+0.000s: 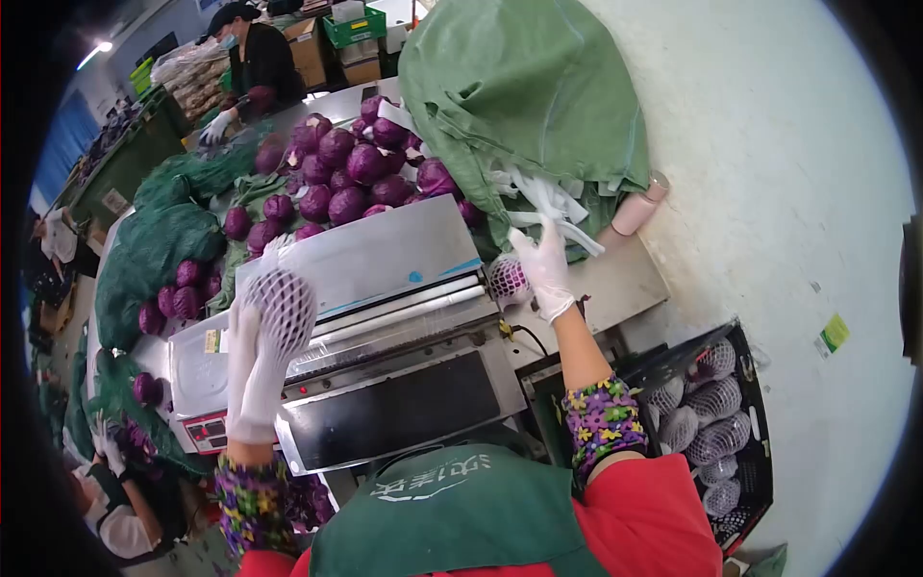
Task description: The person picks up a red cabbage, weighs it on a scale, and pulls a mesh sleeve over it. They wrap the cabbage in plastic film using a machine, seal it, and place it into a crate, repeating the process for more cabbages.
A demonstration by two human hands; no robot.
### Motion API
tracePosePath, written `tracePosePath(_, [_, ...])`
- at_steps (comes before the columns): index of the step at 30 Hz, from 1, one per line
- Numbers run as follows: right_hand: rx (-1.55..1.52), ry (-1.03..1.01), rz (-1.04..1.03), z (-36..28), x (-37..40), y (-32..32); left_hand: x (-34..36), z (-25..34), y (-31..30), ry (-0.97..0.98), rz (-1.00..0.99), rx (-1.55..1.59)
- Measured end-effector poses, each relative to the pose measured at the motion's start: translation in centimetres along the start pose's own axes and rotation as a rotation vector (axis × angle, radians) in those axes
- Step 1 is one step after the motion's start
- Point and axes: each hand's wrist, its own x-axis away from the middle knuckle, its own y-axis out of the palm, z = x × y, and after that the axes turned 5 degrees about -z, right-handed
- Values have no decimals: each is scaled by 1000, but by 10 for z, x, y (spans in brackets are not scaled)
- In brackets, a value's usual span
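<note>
My left hand (252, 370), in a white glove, holds a purple cabbage in white foam netting (282, 304) up over the left side of the wrapping machine (385, 288). My right hand (541, 266), also gloved, reaches to a bunch of white foam nets (546, 199) sticking out from under the green sack (524, 96). Its fingers touch them; a firm grip cannot be confirmed. Another netted cabbage (507, 279) sits on the machine just left of my right hand.
A pile of bare purple cabbages (336, 173) lies behind the machine among green mesh bags (154, 255). A black crate (750, 452) with several netted cabbages stands at the lower right. One person works at the far end of the table (252, 67), another at the lower left (120, 500).
</note>
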Motion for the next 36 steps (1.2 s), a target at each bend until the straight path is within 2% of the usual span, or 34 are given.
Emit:
tracePosePath(1, [30, 32, 39, 48, -8, 19, -9, 0, 21, 51, 59, 90])
tracePosePath(2, [91, 114, 14, 68, -7, 33, -37, -22, 1, 31, 25, 50])
tracePosePath(3, [141, 66, -18, 98, -8, 52, -63, -46, -24, 13, -1, 8])
tracePosePath(4, [2, 89, -174, 96, -6, 55, -70, -46, -14, -51, 56, -27])
tracePosePath(5, [55, 34, -83, 103, 2, 73, -77, -48, 2, -119, 114, -59])
tracePosePath(7, [338, -53, -45, 100, 3, 78, -105, -84, -5, -115, 30, -135])
tracePosePath(9, [392, 43, -74, 112, -5, 79, -112, -100, -1, -110, 20, -224])
tracePosePath(11, [-462, 84, -128, 133, -14, 71, -119, -105, -12, -67, -19, -328])
tracePosePath(13, [-847, 360, -88, 183, -23, 55, -115, -80, -2, 529, 162, -1169])
tracePosePath(14, [-986, 275, -72, 168, -23, 45, -118, -75, 0, 554, 30, -818])
tracePosePath(15, [-1016, 366, 108, 125, -10, 39, -122, -72, -1, 544, 56, -807])
tracePosePath(17, [-1204, 347, -88, 66, -1, 15, -124, -69, -10, 227, -274, -616])
tracePosePath(18, [-1239, 317, -174, 33, -2, 10, -126, -66, -9, 119, -322, -713])
tracePosePath(19, [-1279, 279, -253, 3, -8, 11, -131, -71, -14, 106, -327, -713])
tracePosePath(21, [-1042, 153, -398, -38, -9, 25, -143, -87, -19, -79, -276, -388])
tracePosePath(22, [-808, 31, -426, -53, -12, 41, -146, -89, -20, -186, -241, -197])
tracePosePath(23, [-571, -89, -449, -66, -15, 59, -149, -93, -19, -178, -248, -189])
tracePosePath(25, [-552, -120, -619, -78, -14, 102, -146, -104, -20, -225, -91, -15])
tracePosePath(27, [-120, -172, -711, -101, -3, 122, -127, -111, -15, -36, 16, -303])
tracePosePath(28, [-9, -282, -707, -104, -3, 126, -119, -119, -19, 21, 114, -343])
tracePosePath(29, [-6, -286, -724, -100, -5, 133, -114, -127, -24, 72, 216, -384])
tracePosePath(30, [-100, -191, -803, -89, -8, 141, -110, -133, -30, 63, 230, -384])
tracePosePath(31, [-193, -94, -872, -81, -11, 146, -105, -122, -26, 29, 226, -500])
tracePosePath(32, [-269, -84, -881, -79, -14, 147, -101, -108, -22, -2, 226, -609])
tracePosePath(33, [-259, -94, -894, -79, -17, 143, -99, -89, -21, 26, 126, -812])
tracePosePath(35, [56, -346, -760, -80, -25, 136, -113, -94, -24, 217, 51, -489])
tracePosePath(36, [22, -414, -687, -87, -28, 133, -119, -96, -26, 240, -16, -456])
